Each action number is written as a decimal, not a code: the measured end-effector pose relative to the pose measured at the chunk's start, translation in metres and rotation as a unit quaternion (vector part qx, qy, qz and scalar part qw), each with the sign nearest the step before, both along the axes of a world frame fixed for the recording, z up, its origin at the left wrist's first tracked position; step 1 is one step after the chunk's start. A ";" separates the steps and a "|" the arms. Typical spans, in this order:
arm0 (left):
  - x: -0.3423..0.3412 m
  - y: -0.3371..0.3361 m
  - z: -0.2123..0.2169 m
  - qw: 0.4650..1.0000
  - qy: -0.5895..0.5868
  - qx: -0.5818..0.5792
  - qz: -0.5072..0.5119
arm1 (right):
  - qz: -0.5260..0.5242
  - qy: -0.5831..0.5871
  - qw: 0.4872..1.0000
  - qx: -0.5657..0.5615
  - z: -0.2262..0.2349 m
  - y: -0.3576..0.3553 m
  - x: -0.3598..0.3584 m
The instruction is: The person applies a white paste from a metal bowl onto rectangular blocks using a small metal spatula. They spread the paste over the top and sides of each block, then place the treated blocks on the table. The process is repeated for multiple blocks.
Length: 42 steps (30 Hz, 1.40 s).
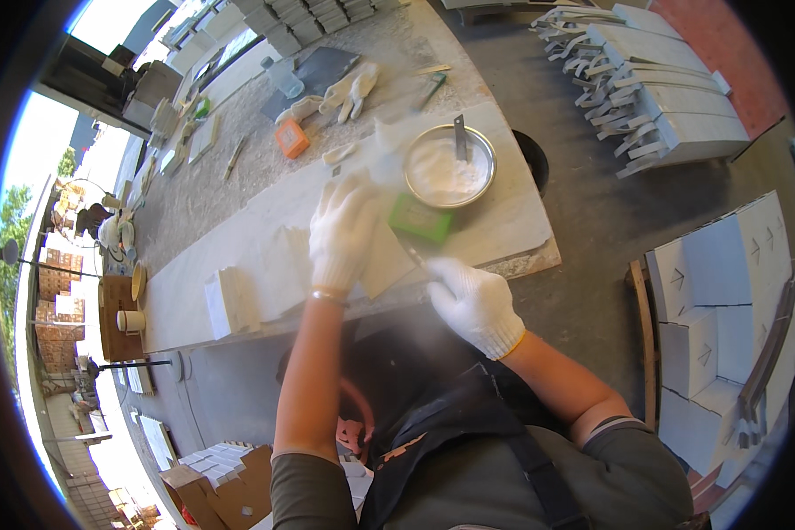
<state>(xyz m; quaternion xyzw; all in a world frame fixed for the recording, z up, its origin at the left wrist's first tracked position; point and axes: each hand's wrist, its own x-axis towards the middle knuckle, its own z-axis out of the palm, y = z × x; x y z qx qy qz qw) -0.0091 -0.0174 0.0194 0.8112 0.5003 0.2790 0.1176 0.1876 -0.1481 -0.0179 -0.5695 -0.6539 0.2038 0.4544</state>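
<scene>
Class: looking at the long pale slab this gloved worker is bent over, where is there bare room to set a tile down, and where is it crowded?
Bare slab lies left of the left hand, above the small white block. Another patch lies right of the metal bowl, toward the slab's corner. It is crowded around the bowl, the green block and the right hand with its tool.

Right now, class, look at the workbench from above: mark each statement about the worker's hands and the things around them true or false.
1. Both hands wear white gloves. True: left hand, right hand.
2. The left hand presses on a pale stone tile. True.
3. The metal bowl holds green liquid. False: it holds white powder or paste, with a metal tool standing in it.
4. The green block sits inside the bowl. False: it lies on the bench beside it.
5. The right hand is empty. False: it grips a thin tool.
</scene>
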 end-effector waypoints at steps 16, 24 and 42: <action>-0.005 0.002 -0.009 1.000 0.004 -0.010 0.024 | 0.058 -0.022 0.997 -0.055 -0.021 0.012 -0.011; -0.015 -0.004 -0.002 0.995 0.099 0.028 0.019 | 0.019 0.043 0.993 -0.108 -0.026 0.012 0.021; -0.031 -0.080 -0.019 0.961 0.099 0.251 -0.059 | 0.073 0.313 0.909 -0.265 0.001 -0.015 0.043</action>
